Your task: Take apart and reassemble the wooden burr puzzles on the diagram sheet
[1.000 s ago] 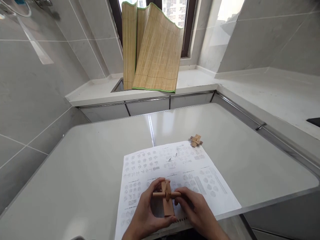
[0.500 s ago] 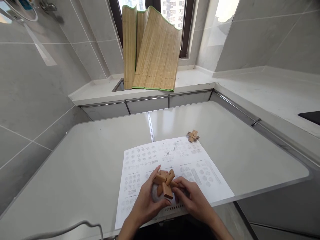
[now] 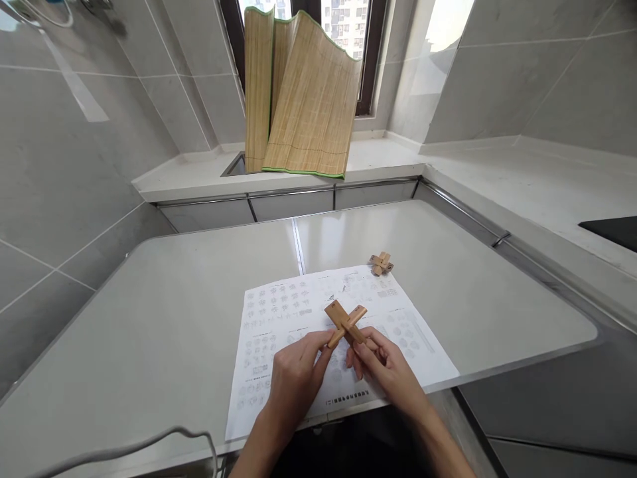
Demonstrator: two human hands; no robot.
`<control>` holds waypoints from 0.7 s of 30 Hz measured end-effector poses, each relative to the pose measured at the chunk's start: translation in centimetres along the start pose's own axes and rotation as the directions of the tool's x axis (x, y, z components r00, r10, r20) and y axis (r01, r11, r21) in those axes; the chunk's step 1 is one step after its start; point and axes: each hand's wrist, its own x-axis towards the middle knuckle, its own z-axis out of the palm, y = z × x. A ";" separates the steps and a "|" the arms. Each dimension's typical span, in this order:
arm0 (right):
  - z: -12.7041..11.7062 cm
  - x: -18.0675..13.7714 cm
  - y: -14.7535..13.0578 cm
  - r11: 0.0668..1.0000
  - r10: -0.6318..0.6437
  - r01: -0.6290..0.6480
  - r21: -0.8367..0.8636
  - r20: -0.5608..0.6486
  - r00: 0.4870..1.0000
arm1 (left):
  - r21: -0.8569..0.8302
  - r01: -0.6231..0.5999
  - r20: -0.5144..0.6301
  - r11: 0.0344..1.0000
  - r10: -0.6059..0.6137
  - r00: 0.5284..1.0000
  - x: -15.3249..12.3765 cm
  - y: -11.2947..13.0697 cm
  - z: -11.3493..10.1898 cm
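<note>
A wooden burr puzzle (image 3: pixel 344 324), its bars crossing like an X with small marks on some ends, is held up over the printed sheet (image 3: pixel 318 282). My left hand (image 3: pixel 298 372) pinches the end of its lower left bar between thumb and fingers. On the other side my right hand (image 3: pixel 383 365) grips the lower right bar, with its lower fingers curled beneath. The underside of the puzzle is hidden. A second wooden burr puzzle (image 3: pixel 381 263) rests at the sheet's far right corner, apart from both hands.
The sheet lies on a pale folding table (image 3: pixel 194 312) with a seam across it. A grey cable (image 3: pixel 134 450) runs along the near left edge. A folded bamboo mat (image 3: pixel 311 99) stands on the white counter (image 3: pixel 398 158) by the window.
The held puzzle has been raised away from me and turned, so its bars now show as a flatter cross. My left hand has gone from cupping it to pinching one bar.
</note>
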 end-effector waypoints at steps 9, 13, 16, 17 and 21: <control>0.0 0.0 0.3 0.999 -0.033 0.033 -0.039 -0.009 0.999 | -0.006 -0.115 0.012 0.993 0.115 0.993 0.6 -0.3 -0.6; 0.1 0.0 0.4 0.999 -0.032 0.032 -0.037 0.008 0.999 | 0.013 -0.128 0.038 0.992 0.127 0.991 0.5 -0.8 -1.2; 0.1 0.0 0.3 0.998 -0.028 0.028 -0.060 0.014 1.000 | 0.080 -0.104 -0.015 0.991 0.106 0.994 0.2 -1.1 -1.0; 0.1 0.0 0.3 0.997 -0.024 0.024 -0.070 0.011 1.000 | 0.094 -0.087 -0.032 0.992 0.091 0.995 0.1 -1.1 -0.8; 0.2 0.1 0.2 0.996 -0.007 0.006 -0.088 -0.013 1.000 | 0.071 0.009 -0.019 0.997 -0.008 1.000 -0.3 -1.2 -0.1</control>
